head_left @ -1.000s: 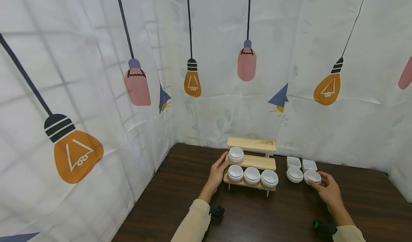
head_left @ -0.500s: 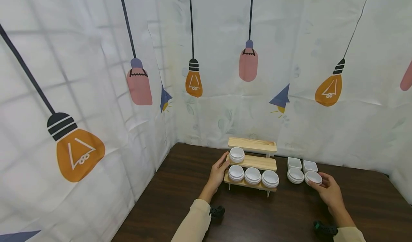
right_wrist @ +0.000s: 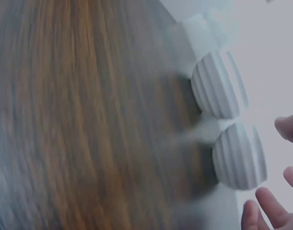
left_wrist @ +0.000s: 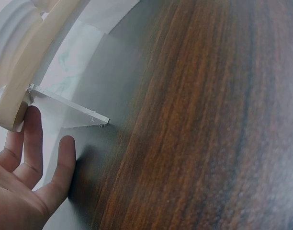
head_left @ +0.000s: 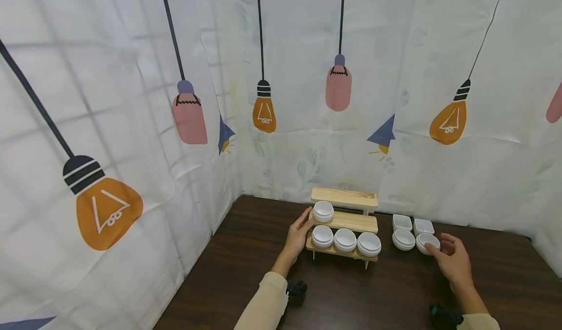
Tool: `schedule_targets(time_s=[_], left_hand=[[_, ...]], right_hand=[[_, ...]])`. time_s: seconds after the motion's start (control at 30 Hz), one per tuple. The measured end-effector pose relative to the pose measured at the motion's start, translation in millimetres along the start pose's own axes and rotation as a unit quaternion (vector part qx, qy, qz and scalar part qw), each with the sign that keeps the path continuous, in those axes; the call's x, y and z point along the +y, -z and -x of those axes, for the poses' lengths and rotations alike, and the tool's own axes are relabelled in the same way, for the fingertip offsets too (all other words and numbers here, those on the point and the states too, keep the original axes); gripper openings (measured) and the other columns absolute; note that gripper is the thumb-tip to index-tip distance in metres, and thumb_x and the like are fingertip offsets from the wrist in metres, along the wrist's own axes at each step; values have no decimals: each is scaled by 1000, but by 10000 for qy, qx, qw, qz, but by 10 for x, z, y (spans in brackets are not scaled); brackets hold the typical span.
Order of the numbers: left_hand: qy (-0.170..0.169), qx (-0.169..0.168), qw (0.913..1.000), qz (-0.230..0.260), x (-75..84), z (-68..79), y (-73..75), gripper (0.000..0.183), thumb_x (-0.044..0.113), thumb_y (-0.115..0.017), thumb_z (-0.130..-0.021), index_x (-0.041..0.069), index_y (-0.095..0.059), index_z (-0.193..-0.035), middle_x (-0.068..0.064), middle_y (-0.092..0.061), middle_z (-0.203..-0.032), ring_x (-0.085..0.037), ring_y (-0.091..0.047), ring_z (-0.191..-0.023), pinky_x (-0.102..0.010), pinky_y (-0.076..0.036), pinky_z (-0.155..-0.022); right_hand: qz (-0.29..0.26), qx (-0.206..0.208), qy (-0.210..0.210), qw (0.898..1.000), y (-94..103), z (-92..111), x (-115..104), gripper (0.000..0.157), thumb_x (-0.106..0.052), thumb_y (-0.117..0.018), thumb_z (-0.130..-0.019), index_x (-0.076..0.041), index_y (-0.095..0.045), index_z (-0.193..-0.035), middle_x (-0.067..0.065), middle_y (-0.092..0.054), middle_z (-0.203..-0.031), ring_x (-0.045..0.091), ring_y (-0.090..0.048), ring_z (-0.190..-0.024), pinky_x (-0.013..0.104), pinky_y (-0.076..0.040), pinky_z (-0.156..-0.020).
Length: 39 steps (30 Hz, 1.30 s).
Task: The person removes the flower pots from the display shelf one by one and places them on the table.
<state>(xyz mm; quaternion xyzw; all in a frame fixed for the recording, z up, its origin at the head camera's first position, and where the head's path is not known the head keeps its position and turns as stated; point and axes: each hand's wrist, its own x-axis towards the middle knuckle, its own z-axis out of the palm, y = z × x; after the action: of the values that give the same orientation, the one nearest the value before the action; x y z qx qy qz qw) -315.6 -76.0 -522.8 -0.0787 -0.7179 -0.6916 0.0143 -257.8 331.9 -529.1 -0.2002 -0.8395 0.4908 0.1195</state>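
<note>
A three-tier wooden stand [head_left: 354, 221] carries three round white bowls on its lowest tier, among them a middle bowl [head_left: 345, 241]. One more round bowl [head_left: 323, 211] sits at the left end of the middle tier. My left hand [head_left: 296, 237] grips the stand's left end; in the left wrist view, fingertips meet the plank [left_wrist: 36, 52] from below. On the right, my right hand [head_left: 454, 262] hovers at a ribbed round bowl [head_left: 425, 240], thumb over its near side in the head view. The right wrist view shows the fingers spread apart from that ribbed bowl [right_wrist: 240, 158].
Another round bowl [head_left: 403, 240] stands left of the right-hand one. Behind them are two square white dishes, a left one [head_left: 402, 222] and a right one [head_left: 423, 226]. A patterned curtain [head_left: 298, 159] hangs behind the dark wooden table [head_left: 351, 296].
My right hand has drawn slightly right, loosening its fingers from the round bowl. The left hand keeps its place at the stand.
</note>
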Motion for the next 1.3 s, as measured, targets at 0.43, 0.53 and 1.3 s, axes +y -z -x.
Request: schedule_targets(time_s=[0.43, 0.53, 1.3], left_hand=[[-20, -113, 9999, 66, 305, 163, 33, 48, 23, -54, -107, 17, -48, -155, -15, -54, -152, -30, -55, -132, -47, -46, -108], [-23, -91, 9999, 38, 305, 156, 30, 48, 23, -54, -107, 16, -48, -155, -15, -54, -152, -30, -55, -131, -47, -47, -108], [54, -22, 10000, 47, 212, 108, 8, 49, 23, -53, -108, 16, -47, -155, -14, -53, -153, -29, -58, -126, -47, -47, -107]], right_hand=[[-5, 610, 1053, 9926, -71, 293, -551, 61, -27, -71, -96, -3, -48, -147, 27, -52, -144, 40, -43, -127, 44, -34, -92], [-92, 499, 1310, 9901, -130, 346, -688, 59, -26, -70, -96, -3, -50, -147, 25, -55, -142, 36, -46, -124, 36, -36, -92], [-269, -1374, 2413, 9603, -660, 585, -1330, 56, -29, -69, -99, -6, -48, -146, 18, -59, -137, 27, -55, -115, 18, -45, -88]])
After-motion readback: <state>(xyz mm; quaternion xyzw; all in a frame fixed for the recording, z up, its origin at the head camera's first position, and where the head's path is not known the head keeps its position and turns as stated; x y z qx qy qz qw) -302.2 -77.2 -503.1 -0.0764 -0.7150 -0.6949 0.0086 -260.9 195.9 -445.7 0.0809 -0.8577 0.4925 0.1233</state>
